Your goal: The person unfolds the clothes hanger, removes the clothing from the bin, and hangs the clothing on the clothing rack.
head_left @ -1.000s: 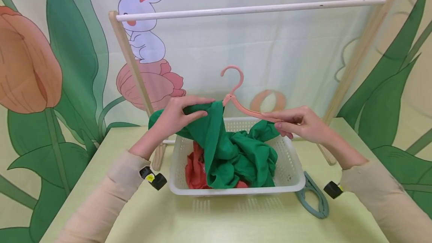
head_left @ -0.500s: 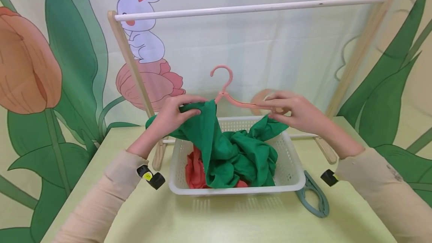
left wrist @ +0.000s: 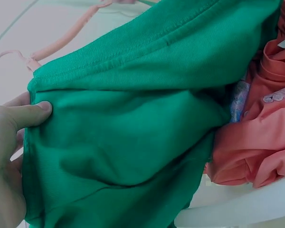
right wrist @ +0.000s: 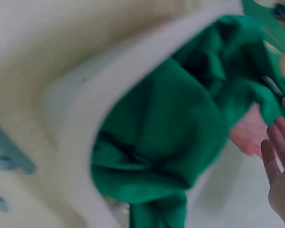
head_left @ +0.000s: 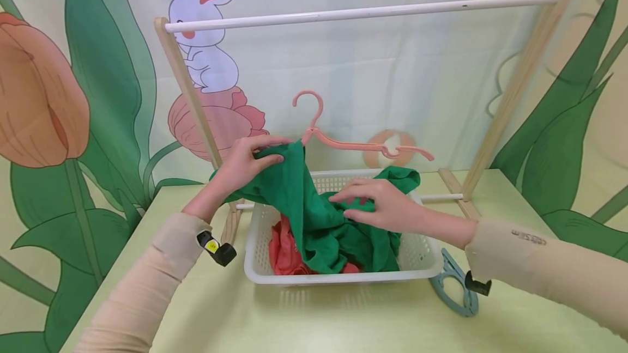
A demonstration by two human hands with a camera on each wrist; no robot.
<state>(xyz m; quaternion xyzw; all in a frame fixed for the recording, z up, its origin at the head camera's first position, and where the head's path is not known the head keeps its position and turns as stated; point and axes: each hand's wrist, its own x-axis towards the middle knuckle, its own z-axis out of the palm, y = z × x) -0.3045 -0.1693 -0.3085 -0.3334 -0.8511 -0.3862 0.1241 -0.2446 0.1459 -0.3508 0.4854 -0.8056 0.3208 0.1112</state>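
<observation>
My left hand (head_left: 241, 163) pinches the edge of a green shirt (head_left: 289, 189), thumb on the near side, and lifts it from the basket. One arm of a pink hanger (head_left: 345, 145) runs into the cloth beside that hand; its hook points up and its other arm sticks out bare to the right. In the left wrist view the thumb lies flat on the green shirt (left wrist: 118, 128). My right hand (head_left: 387, 207), off the hanger, reaches left over the shirt's bunched part with fingers loosely extended and apart. The right wrist view is blurred.
A white plastic basket (head_left: 343, 278) holds the shirt's lower part and a red garment (head_left: 283, 249). To its right on the table lies a blue-green folding hanger (head_left: 463, 309). Behind stands a wooden rack with a white bar (head_left: 363, 13).
My right hand has let go of the hanger's right arm and moved down and left over the shirt. The left hand, shirt and hanger have shifted slightly left.
</observation>
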